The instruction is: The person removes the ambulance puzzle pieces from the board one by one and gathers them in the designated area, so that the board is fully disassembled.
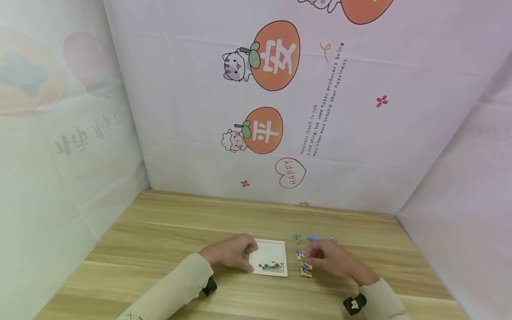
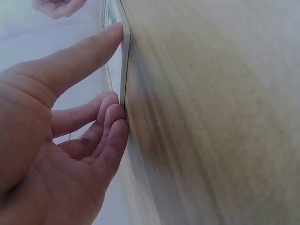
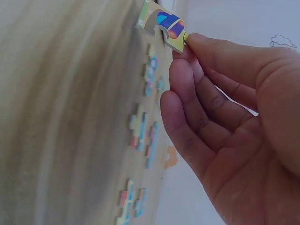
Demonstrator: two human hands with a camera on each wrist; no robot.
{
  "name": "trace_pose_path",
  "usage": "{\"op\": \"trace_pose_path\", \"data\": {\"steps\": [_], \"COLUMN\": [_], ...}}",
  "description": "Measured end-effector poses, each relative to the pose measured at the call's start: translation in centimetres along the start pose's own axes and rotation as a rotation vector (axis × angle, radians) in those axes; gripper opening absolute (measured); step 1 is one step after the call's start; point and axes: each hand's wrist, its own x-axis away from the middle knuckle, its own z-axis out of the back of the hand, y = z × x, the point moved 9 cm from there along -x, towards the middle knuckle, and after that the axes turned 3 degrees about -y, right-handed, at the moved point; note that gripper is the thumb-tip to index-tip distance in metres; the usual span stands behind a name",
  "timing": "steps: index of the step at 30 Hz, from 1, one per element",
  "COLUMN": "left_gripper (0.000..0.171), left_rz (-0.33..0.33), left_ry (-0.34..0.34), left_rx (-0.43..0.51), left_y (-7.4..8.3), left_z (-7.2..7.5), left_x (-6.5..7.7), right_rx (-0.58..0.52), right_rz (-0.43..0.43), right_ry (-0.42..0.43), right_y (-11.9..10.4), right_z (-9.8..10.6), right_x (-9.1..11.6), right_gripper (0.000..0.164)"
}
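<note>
A white square puzzle tray (image 1: pixel 286 254) lies on the table, with joined pieces showing a yellow car (image 1: pixel 273 265) along its bottom edge. My left hand (image 1: pixel 232 252) rests at the tray's left side, thumb by the near corner and fingers by the far one. In the left wrist view the thumb and curled fingertips touch the tray's edge (image 2: pixel 124 70), spread apart along it. To the right of the tray, my right hand (image 1: pixel 330 258) pinches a jigsaw piece (image 3: pixel 165 23) by its edge between thumb and index finger. That piece is tan and yellow with a purple, blue and orange print.
Several loose jigsaw pieces (image 3: pixel 138 126) lie in rows on the wooden table (image 1: pixel 180 222), partly behind the right hand. One with a green print (image 1: pixel 296 238) is nearest the tray's far right corner. White printed cloth walls (image 1: pixel 192 133) stand at the back and both sides.
</note>
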Motion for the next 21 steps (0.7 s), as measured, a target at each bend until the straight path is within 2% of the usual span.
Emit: {"op": "trace_pose_path", "data": {"steps": [5, 12, 21], "left_gripper": [0.063, 0.064, 0.058], "left_rz": [-0.001, 0.004, -0.016], "left_ry": [0.003, -0.009, -0.018], "left_rx": [-0.009, -0.017, -0.069], "left_y": [0.0, 0.1, 1.0], "left_z": [0.0, 0.0, 0.3], "left_x": [0.1, 0.0, 0.0], "right_rx": [0.029, 0.105, 0.119], "right_rz": [0.029, 0.002, -0.008], "right_ry": [0.015, 0.027, -0.005], "right_y": [0.6, 0.8, -0.5], "right_z": [-0.6, -0.9, -0.4], "right_x": [-0.4, -0.7, -1.6], "right_gripper": [0.006, 0.008, 0.005]}}
